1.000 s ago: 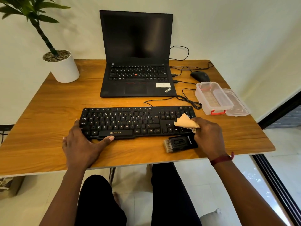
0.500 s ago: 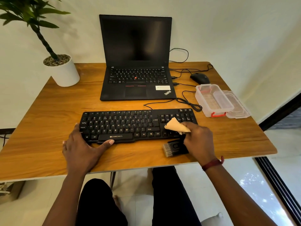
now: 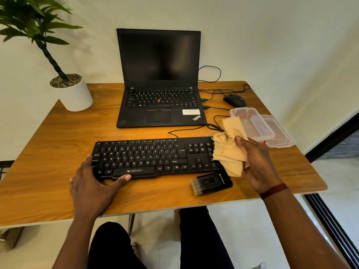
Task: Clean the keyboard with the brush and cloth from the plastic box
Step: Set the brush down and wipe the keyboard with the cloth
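A black keyboard lies across the middle of the wooden table. My left hand rests on its front left corner, fingers spread, thumb along the front edge. My right hand grips a crumpled tan cloth, raised over the keyboard's right end. The black brush, bristles pointing left, lies on the table just in front of the keyboard's right end. The clear plastic box stands open at the right, its lid beside it.
An open black laptop sits behind the keyboard, with cables and a black mouse to its right. A white potted plant stands at the back left corner. The table's right edge is close to the box.
My right hand has lifted the cloth off the keyboard and moved it right and up, where it hangs unfolded. The brush now lies uncovered. My left hand has stayed put.
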